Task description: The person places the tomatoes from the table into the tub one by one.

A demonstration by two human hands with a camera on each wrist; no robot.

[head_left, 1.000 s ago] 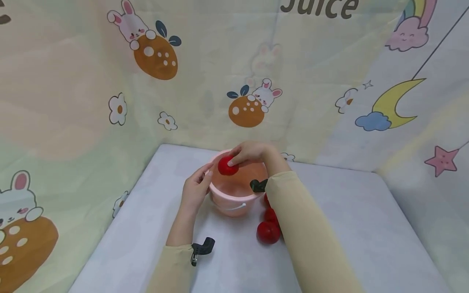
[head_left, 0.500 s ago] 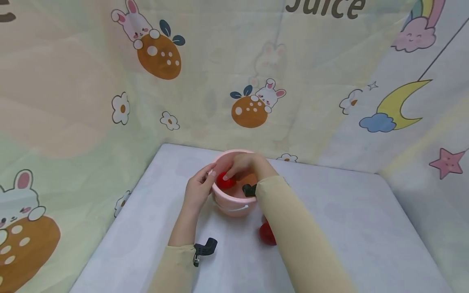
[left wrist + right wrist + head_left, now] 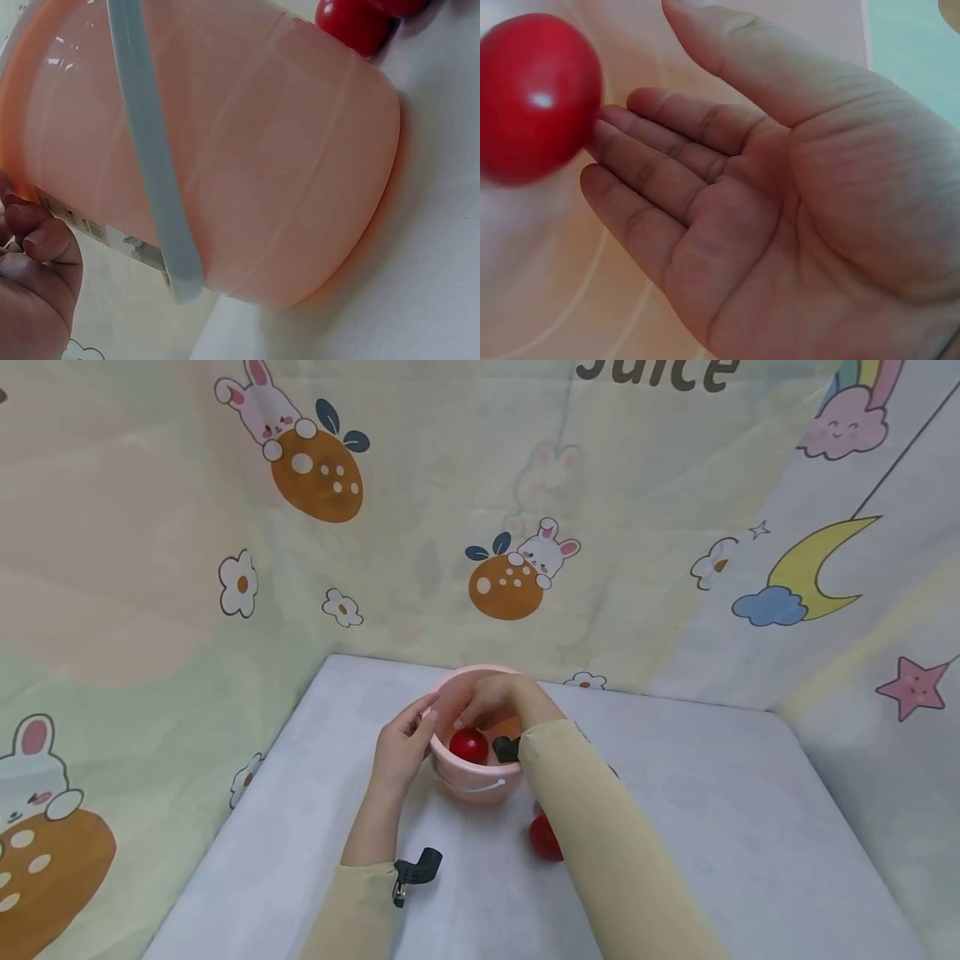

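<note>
A pink bucket [image 3: 480, 787] with a white handle [image 3: 150, 150] stands on the white table. My left hand [image 3: 405, 745] grips its left side at the rim, and its curled fingers [image 3: 41, 259] show beside the bucket wall [image 3: 292, 150]. Inside the bucket's mouth my right hand [image 3: 491, 700] is spread, palm bare [image 3: 727, 202]. A red ball [image 3: 468, 746] is in the bucket, blurred just off the fingertips [image 3: 536, 97] and free of them. Another red ball [image 3: 543, 837] lies on the table beside the bucket, partly hidden by my right sleeve.
Printed cloth walls with rabbits close in the table at the back and on both sides. A black camera mount [image 3: 416, 868] sits on my left wrist. A red ball [image 3: 352, 22] lies just past the bucket's base.
My right hand went down into the bucket with the red ball and let it go. The ball now sits lower inside the bucket. My left hand stayed on the bucket.
</note>
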